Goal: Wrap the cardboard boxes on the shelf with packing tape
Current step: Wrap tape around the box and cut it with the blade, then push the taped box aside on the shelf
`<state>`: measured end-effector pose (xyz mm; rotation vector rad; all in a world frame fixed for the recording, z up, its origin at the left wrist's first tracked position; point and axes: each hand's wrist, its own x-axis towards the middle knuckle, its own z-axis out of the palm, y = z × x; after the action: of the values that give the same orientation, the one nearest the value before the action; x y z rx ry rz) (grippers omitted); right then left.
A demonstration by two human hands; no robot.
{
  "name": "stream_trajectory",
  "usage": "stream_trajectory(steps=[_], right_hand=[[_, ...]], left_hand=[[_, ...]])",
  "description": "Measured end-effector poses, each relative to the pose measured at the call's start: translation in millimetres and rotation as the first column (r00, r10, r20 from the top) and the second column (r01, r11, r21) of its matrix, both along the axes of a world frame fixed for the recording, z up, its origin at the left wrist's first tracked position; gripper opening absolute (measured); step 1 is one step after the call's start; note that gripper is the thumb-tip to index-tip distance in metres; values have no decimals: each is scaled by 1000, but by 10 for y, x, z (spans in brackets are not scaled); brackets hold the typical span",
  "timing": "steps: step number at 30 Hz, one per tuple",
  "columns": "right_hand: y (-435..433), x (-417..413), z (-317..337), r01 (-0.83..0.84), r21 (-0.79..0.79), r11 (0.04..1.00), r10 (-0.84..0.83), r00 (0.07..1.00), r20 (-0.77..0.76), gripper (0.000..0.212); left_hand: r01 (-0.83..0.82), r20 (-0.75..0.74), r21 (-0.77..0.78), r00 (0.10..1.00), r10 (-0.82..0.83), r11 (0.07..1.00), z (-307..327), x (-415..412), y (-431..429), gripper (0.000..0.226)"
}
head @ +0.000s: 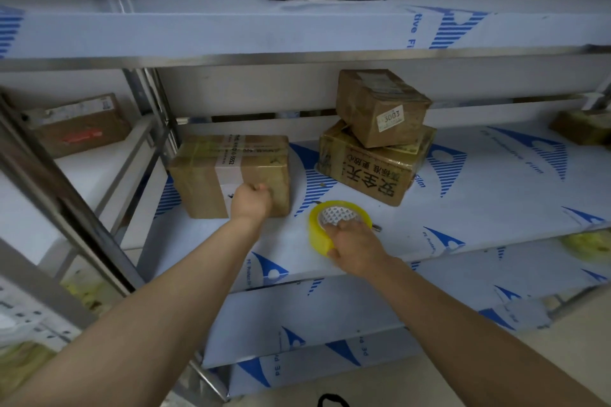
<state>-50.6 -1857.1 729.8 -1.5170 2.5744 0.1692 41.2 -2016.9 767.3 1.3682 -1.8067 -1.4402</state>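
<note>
Now: box [205, 182] sits left on shelf [479, 208]; stiff, likely light, best held by edges. Left hand [251, 201] curled against its front, grip unclear. Right hand [355, 243] grips tape roll [315, 231] beside box.

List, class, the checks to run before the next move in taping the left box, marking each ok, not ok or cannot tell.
1. Roll gripped: ok, right hand holds it.
2. Box steadied: ok, left hand touches its front.
3. Tape end fixed to box: cannot tell, no strip shows.
4. Stack clear of box: ok, it stands apart.
5. Box flat on shelf: ok.
</note>
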Motion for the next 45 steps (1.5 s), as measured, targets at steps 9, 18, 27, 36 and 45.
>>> stream_trajectory(steps=[9,18,27,36,45], right_hand=[[-434,-159,234,264,-415,871,-134,939,317,54],[-1215,1,489,624,-296,723,-83,504,860,71],[-1071,42,690,603,-636,482,89,688,720,32],[-263,-297,1085,654,-722,227,57,731,680,34],[1268,-713,1063,739,-674,8,-78,672,736,19]], left_hand=[[-302,-146,-66,946,290,951,80,354,-363,12],[-339,-218,34,916,338,940,118,446,-935,57],[-458,-417,4,807,418,889,530,535,-795,30],[-373,-565,-43,774,285,927,1142,232,-7,17],[-79,-527,-108,850,11,991,1113,-538,1198,32]])
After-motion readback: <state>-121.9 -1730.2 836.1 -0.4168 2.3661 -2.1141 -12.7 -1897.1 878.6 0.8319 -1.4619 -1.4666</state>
